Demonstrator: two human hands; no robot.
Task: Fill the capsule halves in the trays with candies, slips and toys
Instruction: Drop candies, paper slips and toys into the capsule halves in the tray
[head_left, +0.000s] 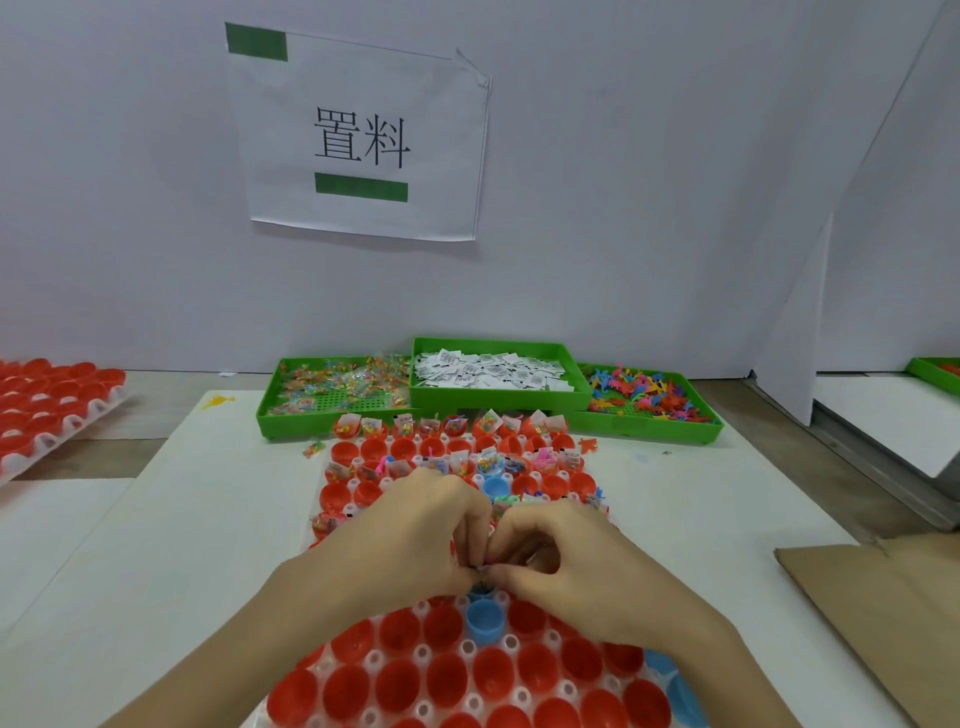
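A white tray (470, 648) of red capsule halves (345, 692), with a few blue ones (484, 621), lies in front of me. Far rows hold candy packets, slips and toys (488, 421); near rows stand empty. My left hand (415, 530) and my right hand (566, 556) meet over the tray's middle. Their fingertips pinch a small item (482, 570) together just above a blue half; what it is I cannot tell. Three green bins stand behind: candies (337, 389), slips (493, 371), toys (644, 395).
A second tray of red halves (47, 400) sits at the far left. Brown cardboard (878, 613) lies at the right. A white wall with a paper sign (361, 140) rises behind the bins. A loose candy packet (313, 449) and a toy (588, 445) lie beside the tray.
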